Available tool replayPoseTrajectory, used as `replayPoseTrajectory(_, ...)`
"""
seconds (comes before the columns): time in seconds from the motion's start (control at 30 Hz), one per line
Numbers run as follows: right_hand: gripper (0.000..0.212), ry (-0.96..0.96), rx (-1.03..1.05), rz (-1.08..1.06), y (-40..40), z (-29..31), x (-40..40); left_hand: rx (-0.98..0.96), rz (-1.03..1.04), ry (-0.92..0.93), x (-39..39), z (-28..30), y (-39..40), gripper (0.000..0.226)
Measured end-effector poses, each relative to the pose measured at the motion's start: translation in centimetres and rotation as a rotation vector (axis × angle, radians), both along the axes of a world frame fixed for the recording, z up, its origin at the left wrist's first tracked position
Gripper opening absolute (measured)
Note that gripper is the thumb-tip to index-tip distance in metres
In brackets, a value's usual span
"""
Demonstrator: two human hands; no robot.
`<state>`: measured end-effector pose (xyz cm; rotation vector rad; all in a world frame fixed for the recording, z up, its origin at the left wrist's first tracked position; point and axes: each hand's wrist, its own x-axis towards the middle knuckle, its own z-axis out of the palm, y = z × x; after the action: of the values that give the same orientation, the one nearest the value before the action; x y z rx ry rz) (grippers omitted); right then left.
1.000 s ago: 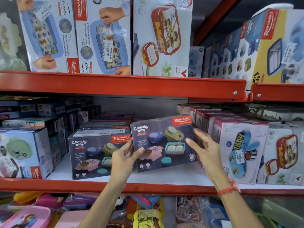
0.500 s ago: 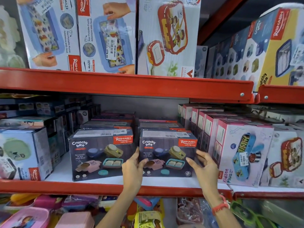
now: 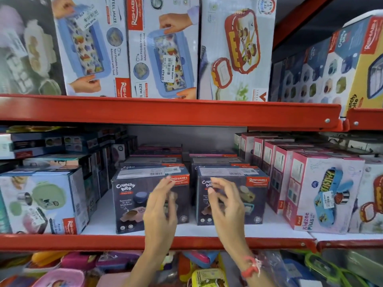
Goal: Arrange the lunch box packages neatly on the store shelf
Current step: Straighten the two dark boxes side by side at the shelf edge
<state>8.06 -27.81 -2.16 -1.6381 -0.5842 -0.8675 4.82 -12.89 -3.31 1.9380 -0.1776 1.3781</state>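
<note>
Two dark "Crunchy bite" lunch box packages stand side by side on the white middle shelf (image 3: 207, 229). The left package (image 3: 132, 201) and the right package (image 3: 252, 199) both face forward, with more of the same stacked behind them. My left hand (image 3: 160, 208) hovers in front of the left package's right half, fingers apart and holding nothing. My right hand (image 3: 226, 204), with a red thread on its wrist, hovers in front of the right package's left half, fingers loosely curled and empty. Both hands are blurred by motion.
Pink "Kidzee Plus" boxes (image 3: 319, 195) line up to the right, a pale blue box (image 3: 41, 201) to the left. Tall boxes (image 3: 161, 48) fill the shelf above the red rail (image 3: 165, 110). Loose plastic lunch boxes (image 3: 62, 274) lie below.
The right package was held up in both hands, then set down on the shelf beside the left one. Both hands have now let go and pulled back a little.
</note>
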Motion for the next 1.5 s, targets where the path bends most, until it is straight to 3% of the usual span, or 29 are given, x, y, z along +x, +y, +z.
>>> replayPoseTrajectory(0.23,0.064,0.378,-0.162,0.159,5.7,-1.7,-1.7,-0.148,0.185,0.126,-1.4,-1.4,5.9,0.05)
replayPoseTrajectory(0.37,0.074,0.499,-0.177,0.152,7.4,-1.3,-1.5,-0.342,0.003,0.381,-1.7,-1.5,8.3,0.062)
replayPoseTrajectory(0.57,0.073,0.551,-0.083,0.179,8.6,-1.8,-1.9,-0.456,-0.165,0.468,-3.1,-1.1,10.9,0.065)
replayPoseTrajectory(0.83,0.062,0.545,-0.019,0.18,8.3,-2.6,-3.6,-0.576,-0.224,0.377,-5.3,-1.8,13.0,0.064)
replayPoseTrajectory(1.27,0.058,0.482,-0.071,0.177,7.8,-3.1,-4.6,-0.521,0.041,0.309,-6.1,-2.3,11.8,0.047)
replayPoseTrajectory(1.4,0.049,0.428,-0.08,0.114,6.1,-3.1,-4.4,-0.462,0.176,0.133,-6.3,-1.8,9.8,0.034)
replayPoseTrajectory(1.5,0.03,0.338,-0.006,0.06,3.7,-2.9,-4.1,-0.405,0.075,-0.015,-6.4,-0.6,6.9,0.025)
